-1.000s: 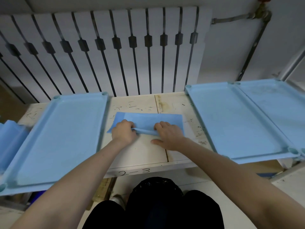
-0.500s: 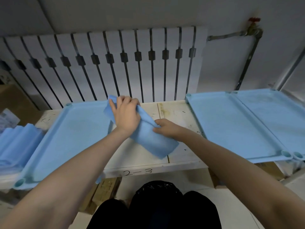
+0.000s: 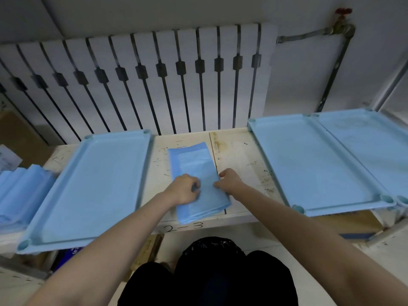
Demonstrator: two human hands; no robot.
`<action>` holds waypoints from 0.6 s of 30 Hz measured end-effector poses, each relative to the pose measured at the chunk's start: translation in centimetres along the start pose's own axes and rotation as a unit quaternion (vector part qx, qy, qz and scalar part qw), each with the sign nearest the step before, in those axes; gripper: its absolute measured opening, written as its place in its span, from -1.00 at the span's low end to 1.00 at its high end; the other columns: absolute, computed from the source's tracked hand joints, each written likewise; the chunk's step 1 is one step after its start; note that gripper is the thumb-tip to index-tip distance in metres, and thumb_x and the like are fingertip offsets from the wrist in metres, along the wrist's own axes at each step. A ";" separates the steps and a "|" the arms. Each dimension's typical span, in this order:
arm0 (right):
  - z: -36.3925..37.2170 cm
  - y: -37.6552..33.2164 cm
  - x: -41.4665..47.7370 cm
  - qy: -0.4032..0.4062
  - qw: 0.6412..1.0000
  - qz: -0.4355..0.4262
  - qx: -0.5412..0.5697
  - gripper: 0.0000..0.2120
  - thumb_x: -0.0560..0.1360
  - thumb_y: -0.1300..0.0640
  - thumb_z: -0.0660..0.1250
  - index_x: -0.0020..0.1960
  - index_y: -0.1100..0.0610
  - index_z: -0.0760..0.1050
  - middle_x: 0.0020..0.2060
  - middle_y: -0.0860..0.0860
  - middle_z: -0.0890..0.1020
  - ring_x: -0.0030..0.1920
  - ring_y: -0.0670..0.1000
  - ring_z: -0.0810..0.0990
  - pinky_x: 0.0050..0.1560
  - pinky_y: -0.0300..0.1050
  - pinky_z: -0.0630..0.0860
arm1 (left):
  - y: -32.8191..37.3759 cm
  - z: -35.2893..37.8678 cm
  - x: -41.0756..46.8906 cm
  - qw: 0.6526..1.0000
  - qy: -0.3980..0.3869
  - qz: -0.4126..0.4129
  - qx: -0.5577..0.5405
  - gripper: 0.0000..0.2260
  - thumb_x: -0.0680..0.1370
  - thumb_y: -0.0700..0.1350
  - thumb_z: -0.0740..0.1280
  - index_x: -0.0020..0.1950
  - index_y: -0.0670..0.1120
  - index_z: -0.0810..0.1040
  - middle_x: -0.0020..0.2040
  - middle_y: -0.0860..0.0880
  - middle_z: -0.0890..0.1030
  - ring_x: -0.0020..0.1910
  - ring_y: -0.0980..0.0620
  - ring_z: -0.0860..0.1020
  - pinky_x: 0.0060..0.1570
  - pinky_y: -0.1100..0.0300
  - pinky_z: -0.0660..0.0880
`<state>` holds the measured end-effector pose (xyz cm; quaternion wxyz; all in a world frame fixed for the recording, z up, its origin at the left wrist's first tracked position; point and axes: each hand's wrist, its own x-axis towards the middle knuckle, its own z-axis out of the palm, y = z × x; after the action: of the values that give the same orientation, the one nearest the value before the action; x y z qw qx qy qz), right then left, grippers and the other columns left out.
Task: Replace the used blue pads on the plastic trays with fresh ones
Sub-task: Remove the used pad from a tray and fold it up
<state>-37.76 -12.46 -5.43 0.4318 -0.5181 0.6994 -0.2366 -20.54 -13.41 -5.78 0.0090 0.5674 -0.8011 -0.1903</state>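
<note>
Head view: folded blue pad (image 3: pixel 194 173) lies lengthwise on white bench (image 3: pixel 239 155), in gap between left tray (image 3: pixel 117 135) and right tray (image 3: pixel 344 207), near end slightly over bench front edge. Left hand (image 3: pixel 184 188) on pad's left side, fingers curled, pinching top layer. Right hand (image 3: pixel 229 181) at pad's right edge, thumb and fingertips gripping it. Third tray (image 3: pixel 375 151) touches right tray's far side. Pad stack (image 3: pixel 19 191) just left of left tray.

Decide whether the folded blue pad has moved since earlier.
Yes. The folded blue pad turned from crosswise to lengthwise, now reaching the front of the bench.
</note>
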 end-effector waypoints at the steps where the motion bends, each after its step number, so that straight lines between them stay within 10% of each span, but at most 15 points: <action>1: -0.1 0.0 -0.2 0.010 0.998 -0.019 -0.054 -0.66 0.46 0.27 0.30 0.21 0.30 0.37 0.04 0.18 0.50 0.09 0.19 0.52 0.01 0.01 0.49 | 0.0 0.5 0.0 1.000 -0.011 -0.006 0.000 -0.80 0.51 -0.03 0.31 0.09 -0.05 0.51 0.10 -0.10 0.49 0.14 -0.12 0.46 0.09 0.14 0.41; 6: -0.4 0.4 -1.5 0.051 0.917 -0.192 -0.346 -0.56 0.45 0.31 0.25 0.30 0.12 0.28 0.18 0.09 0.40 0.16 0.12 0.43 -0.09 -0.05 0.41 | 0.5 0.9 -1.0 1.000 0.001 -0.016 -0.004 -0.67 0.47 -0.01 0.37 0.19 -0.06 0.46 0.15 -0.08 0.42 0.16 -0.09 0.41 0.13 0.09 0.42; 18: -2.3 3.5 -4.4 -0.107 0.851 -0.296 -0.420 -0.71 0.44 0.15 0.31 0.16 0.05 0.48 0.17 0.00 0.46 0.15 0.04 0.48 0.06 -0.07 0.45 | 1.2 1.5 -5.7 0.999 -0.021 -0.032 0.006 -0.59 0.39 -0.02 0.43 0.21 0.01 0.43 0.16 -0.04 0.39 0.16 -0.06 0.43 0.17 -0.01 0.45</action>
<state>-41.17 -7.43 -5.41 0.1546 -0.8546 0.4953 0.0204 -19.97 -7.44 -5.60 -0.0171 0.5887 -0.7836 -0.1979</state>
